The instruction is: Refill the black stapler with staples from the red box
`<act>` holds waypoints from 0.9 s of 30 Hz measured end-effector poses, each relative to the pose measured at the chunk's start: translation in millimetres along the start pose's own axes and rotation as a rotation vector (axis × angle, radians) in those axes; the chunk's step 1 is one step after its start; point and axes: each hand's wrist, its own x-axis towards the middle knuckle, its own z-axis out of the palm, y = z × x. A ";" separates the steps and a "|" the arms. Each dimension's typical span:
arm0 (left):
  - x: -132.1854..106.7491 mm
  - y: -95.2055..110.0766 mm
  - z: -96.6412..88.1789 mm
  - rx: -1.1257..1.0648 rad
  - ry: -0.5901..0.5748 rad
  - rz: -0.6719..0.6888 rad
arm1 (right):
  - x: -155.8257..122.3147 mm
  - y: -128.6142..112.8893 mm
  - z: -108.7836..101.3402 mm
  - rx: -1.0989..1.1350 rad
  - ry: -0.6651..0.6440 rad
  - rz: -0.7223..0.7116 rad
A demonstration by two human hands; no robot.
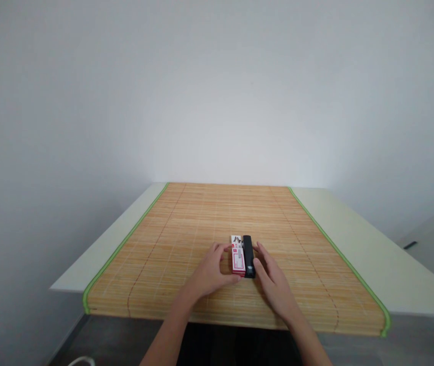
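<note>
A small white and red box (237, 255) lies on a bamboo mat (186, 223), with a black stapler-like object (248, 254) pressed against its right side. My left hand (211, 272) curls around the left side of the box, thumb at its near end and fingertips at its far end. My right hand (270, 277) rests against the right side of the black object, fingers bent along it. Both hands lie low on the mat, near its front part.
The mat has green edging (123, 244) and covers a pale table (384, 259) set against a white wall. The table's front edge runs just below my wrists. A white cord end (82, 361) shows on the floor at lower left.
</note>
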 end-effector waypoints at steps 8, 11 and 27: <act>-11.4 11.0 8.7 -0.021 0.090 -0.001 | -0.2 -3.1 2.5 -0.029 0.044 -0.005; -15.5 16.0 12.1 -0.031 0.091 -0.009 | -0.3 -3.8 2.0 -0.025 0.040 0.003; 28.1 -46.1 -61.8 0.247 0.284 -0.158 | 1.0 -2.9 3.4 -0.066 0.054 0.005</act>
